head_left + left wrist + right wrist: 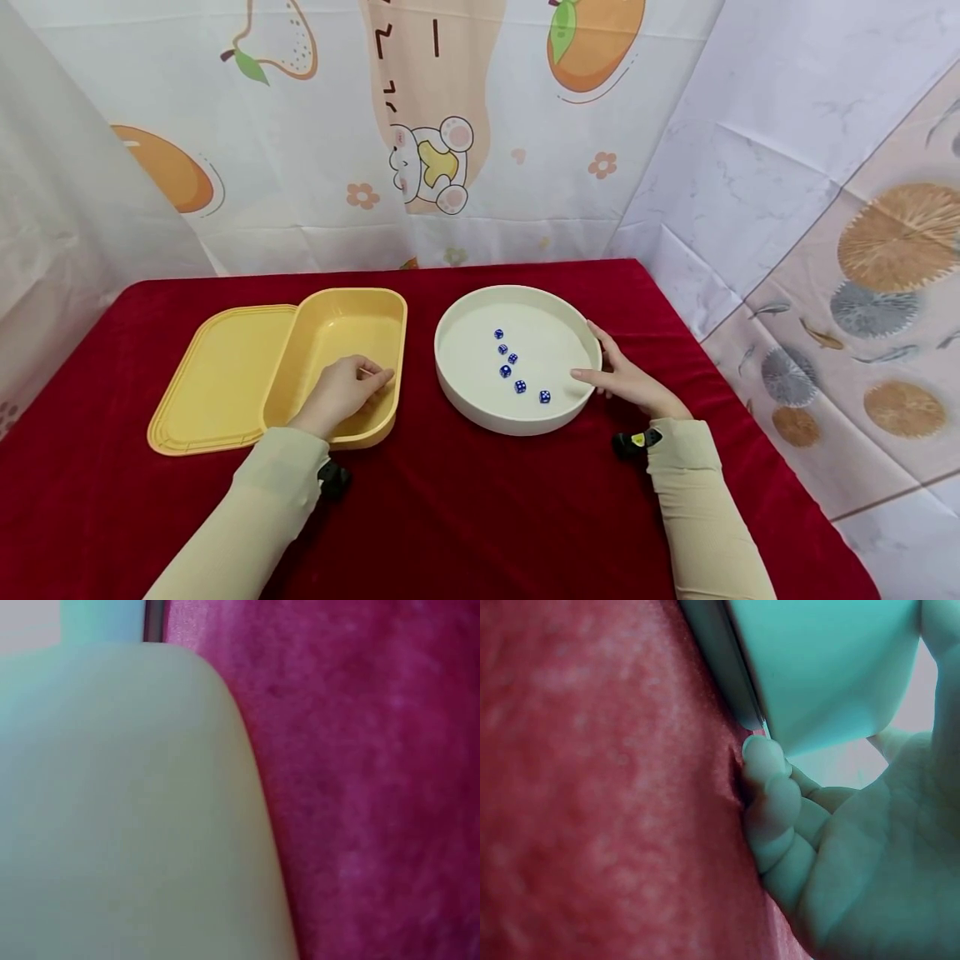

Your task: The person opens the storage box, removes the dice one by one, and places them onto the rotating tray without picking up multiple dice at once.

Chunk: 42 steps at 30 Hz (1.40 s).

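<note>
Several blue dice lie scattered in a loose line inside a round white tray. At the tray's right side, my right hand grips the rim, thumb over the inside and fingers round the outer wall. Low against the tray's underside, the curled fingers show in the right wrist view. My left hand is inside a yellow rectangular box, near its right wall. Its fingers are bent toward the thumb, and whatever may be between them is hidden. A pale blurred surface fills much of the left wrist view.
A flat yellow lid lies left of the box, partly beneath or against it. Both containers stand on a dark red cloth-covered table. Patterned curtains hang behind and at the sides.
</note>
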Motion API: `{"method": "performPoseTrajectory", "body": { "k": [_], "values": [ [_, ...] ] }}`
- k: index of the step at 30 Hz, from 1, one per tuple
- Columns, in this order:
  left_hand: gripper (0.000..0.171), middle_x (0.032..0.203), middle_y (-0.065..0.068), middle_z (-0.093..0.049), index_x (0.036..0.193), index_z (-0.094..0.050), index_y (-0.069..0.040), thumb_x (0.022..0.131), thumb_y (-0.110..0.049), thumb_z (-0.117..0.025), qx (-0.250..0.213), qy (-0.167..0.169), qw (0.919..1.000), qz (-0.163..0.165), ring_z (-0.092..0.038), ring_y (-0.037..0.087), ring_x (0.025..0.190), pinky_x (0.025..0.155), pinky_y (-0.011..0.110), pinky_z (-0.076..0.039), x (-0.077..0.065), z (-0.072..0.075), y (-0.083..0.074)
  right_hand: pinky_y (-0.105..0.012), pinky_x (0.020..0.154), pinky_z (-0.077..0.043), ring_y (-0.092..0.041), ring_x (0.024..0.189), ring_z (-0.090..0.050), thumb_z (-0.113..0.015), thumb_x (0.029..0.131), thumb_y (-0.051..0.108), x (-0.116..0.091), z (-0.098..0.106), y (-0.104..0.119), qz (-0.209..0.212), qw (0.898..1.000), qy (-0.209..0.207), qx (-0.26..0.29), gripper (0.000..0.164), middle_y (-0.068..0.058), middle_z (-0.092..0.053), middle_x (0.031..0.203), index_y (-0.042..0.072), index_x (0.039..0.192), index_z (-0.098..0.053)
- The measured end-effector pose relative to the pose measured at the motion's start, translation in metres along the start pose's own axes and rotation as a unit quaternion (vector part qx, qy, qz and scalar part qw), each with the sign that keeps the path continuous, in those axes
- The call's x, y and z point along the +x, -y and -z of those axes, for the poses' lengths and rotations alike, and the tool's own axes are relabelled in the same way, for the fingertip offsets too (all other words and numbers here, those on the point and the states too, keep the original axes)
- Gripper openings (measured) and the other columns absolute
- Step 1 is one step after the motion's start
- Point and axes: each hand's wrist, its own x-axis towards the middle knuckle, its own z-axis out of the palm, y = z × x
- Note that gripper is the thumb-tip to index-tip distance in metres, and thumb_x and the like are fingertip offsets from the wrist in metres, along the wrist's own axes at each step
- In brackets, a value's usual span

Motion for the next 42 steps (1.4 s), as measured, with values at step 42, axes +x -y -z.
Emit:
{"method": "performPoseTrajectory", "body": {
  "k": [42],
  "values": [
    [0.045, 0.094, 0.009, -0.074, 0.109, -0.074, -0.011, 0.089, -0.051, -0.069, -0.044, -0.123, 0.9861, -0.103, -0.062, 0.022, 0.083, 0.071, 0.029, -0.05, -0.014, 0.017, -0.036, -0.028, 0.061, -0.046, -0.019, 0.07, -0.053, -0.069, 0.091, 0.032, 0.001, 0.0, -0.001, -0.008, 1.0, -0.001, 0.002, 0.095, -0.013, -0.051, 0.1, 0.031, 0.159, -0.003]
  ]
}}
